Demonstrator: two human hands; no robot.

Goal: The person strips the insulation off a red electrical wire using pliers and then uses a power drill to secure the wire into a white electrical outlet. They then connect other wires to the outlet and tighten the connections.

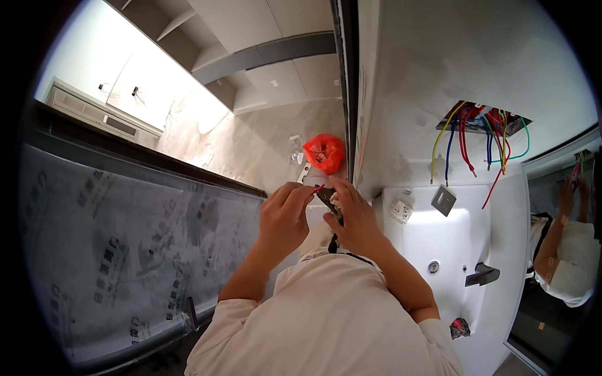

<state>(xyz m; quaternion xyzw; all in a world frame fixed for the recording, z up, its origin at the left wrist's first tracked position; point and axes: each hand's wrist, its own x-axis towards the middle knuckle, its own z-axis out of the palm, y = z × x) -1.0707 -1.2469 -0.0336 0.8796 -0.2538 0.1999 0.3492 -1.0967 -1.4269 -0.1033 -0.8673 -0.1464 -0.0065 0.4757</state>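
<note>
- We find the short, thin wire with red insulation (319,188) in front of our body, between our two hands, its tip pointing toward the right.
- Our left hand (285,212) is closed, thumb and fingers pinching that wire.
- Our right hand (359,220) is curled, thumb and fingers gripping a small dark piece with pale parts (325,195), just beside the wire; the piece is partly hidden, so we cannot tell its kind.
- Beyond our hands, a bright red, thin plastic bag (340,155) stands with its mouth open on the pale, smudged floor (254,147); we see small scraps inside.
- Just left of the bag lies a clear, crumpled plastic item (295,152).
- To our right is a glossy white basin (417,247) with a round metal drain (433,267) and a dark grey lever tap (482,275).
- At the basin's far end we see a square grey plate (443,200), tilted, and near it a white square socket-like piece (401,210).
- Above them, loose red, blue, yellow and green wires (463,141) hang from a rectangular wall opening.
- To our left stands a large grey panel wrapped in printed film (141,244).
</note>
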